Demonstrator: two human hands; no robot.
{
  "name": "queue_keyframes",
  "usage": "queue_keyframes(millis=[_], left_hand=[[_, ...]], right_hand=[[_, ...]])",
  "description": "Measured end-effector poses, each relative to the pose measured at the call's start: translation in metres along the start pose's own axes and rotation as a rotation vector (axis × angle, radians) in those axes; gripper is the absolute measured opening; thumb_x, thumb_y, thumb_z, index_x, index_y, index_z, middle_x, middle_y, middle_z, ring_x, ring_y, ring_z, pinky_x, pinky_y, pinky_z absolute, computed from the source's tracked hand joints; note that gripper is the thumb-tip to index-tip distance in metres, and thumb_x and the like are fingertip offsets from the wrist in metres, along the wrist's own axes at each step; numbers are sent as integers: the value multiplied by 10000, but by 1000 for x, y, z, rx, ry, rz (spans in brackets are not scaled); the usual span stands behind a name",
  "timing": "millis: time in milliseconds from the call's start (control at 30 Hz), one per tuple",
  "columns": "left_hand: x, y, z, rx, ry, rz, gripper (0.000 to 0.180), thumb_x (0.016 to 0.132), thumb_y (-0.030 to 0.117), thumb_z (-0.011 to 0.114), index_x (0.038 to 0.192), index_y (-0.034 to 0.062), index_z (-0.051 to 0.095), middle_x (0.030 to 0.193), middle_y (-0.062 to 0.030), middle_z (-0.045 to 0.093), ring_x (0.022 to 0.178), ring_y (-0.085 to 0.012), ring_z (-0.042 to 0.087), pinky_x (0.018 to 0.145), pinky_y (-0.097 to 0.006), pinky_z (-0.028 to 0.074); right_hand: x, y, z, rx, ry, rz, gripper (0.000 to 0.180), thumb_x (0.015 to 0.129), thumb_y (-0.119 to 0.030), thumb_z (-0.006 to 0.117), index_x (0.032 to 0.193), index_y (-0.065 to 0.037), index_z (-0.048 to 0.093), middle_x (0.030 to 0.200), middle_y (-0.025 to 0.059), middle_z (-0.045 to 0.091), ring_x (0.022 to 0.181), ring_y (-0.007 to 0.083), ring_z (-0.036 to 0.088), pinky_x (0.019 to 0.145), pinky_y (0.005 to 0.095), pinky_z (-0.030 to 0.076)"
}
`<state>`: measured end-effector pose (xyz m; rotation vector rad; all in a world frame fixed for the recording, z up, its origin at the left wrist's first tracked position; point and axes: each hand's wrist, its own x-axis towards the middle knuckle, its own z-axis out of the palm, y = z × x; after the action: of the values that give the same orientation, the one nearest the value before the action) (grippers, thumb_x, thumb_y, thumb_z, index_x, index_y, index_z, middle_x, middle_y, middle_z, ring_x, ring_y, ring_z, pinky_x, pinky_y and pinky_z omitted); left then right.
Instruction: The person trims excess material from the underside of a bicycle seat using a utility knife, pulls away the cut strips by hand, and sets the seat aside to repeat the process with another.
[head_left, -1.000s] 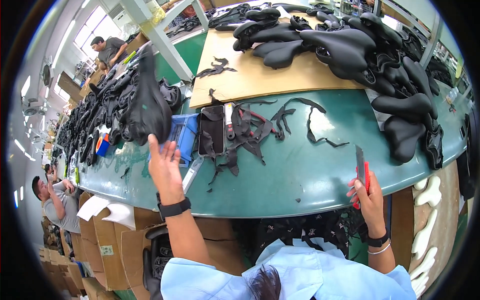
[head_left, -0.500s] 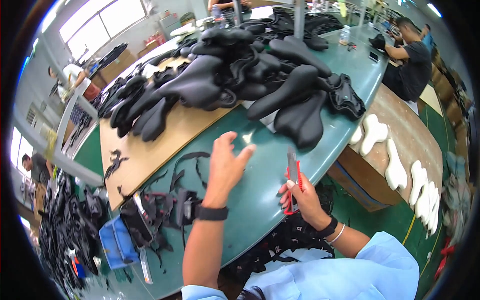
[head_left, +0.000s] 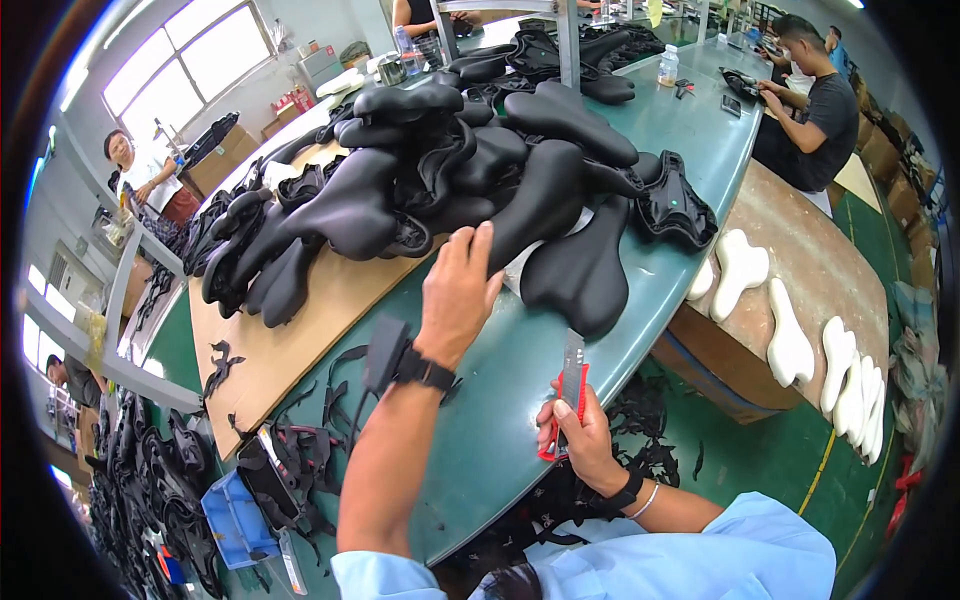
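My right hand (head_left: 582,432) is wrapped round a red and grey utility knife (head_left: 572,388), its wide blade sticking up and away from me. Ahead, my left hand (head_left: 456,298) reaches with outstretched fingers to the near side of a heap of black bicycle saddles (head_left: 352,205). Its fingertips are at the near end of one long saddle (head_left: 540,205); whether they touch it I cannot tell. Just right of that lies another smooth black saddle (head_left: 580,268), beyond the knife's tip. A dark strap with a boxy device (head_left: 386,355) is on my left wrist.
The saddles lie on a green table (head_left: 500,440) and a tan board (head_left: 270,350). A blue bin (head_left: 238,522) and black scraps (head_left: 300,450) are at the left. White saddle-shaped pads (head_left: 790,335) rest on a side table at right. A co-worker (head_left: 815,115) sits at the far right.
My left hand has moved forward to the saddle heap. The right hand with the knife has shifted slightly left and nearer to me. The view has turned a little.
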<state>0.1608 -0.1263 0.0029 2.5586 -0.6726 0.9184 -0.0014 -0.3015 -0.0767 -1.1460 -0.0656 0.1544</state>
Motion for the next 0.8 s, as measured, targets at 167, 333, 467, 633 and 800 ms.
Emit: queue_keyframes(millis=[167, 333, 467, 633, 800], left_hand=[[-36, 41, -114, -423, 365, -412, 626, 707, 61, 794, 1255, 38, 492, 1135, -114, 575, 1047, -254, 592, 915, -365, 488], [-88, 100, -189, -779, 681, -534, 585, 723, 94, 768, 1238, 28, 499, 1165, -165, 560, 1053, -260, 571, 957, -361, 455], [-122, 135, -170, -165, -290, -109, 507, 688, 88, 667, 1189, 79, 595, 1123, -50, 586, 1096, -230, 564, 952, -389, 380], [-186, 152, -101, -61, -404, -142, 397, 802, 133, 619, 1192, 63, 583, 1199, -68, 554, 1169, -204, 507, 962, -357, 378], [-191, 160, -111, -361, 40, -428, 233, 752, 127, 771, 958, 58, 689, 1033, -81, 641, 985, -276, 599, 861, -401, 447]], right_hand=[[-5, 1, -1, 66, 12, -68, 332, 1010, -182, 490, 1278, -11, 395, 926, 107, 605, 680, 134, 606, 609, 269, 520], [2, -4, 4, 16, -42, -15, 322, 1007, -190, 500, 1255, -14, 395, 929, 111, 610, 670, 126, 602, 590, 266, 521], [2, -21, 7, -185, -168, 127, 288, 999, -210, 531, 1197, -26, 431, 946, 105, 641, 682, 113, 618, 584, 244, 525], [-9, -35, 10, -434, -343, 257, 287, 978, -210, 567, 1182, -16, 514, 914, 56, 653, 689, 71, 603, 563, 218, 494], [-13, -44, 12, -684, -344, 225, 289, 954, -219, 600, 1174, -35, 560, 784, 6, 607, 638, 74, 584, 547, 228, 485]])
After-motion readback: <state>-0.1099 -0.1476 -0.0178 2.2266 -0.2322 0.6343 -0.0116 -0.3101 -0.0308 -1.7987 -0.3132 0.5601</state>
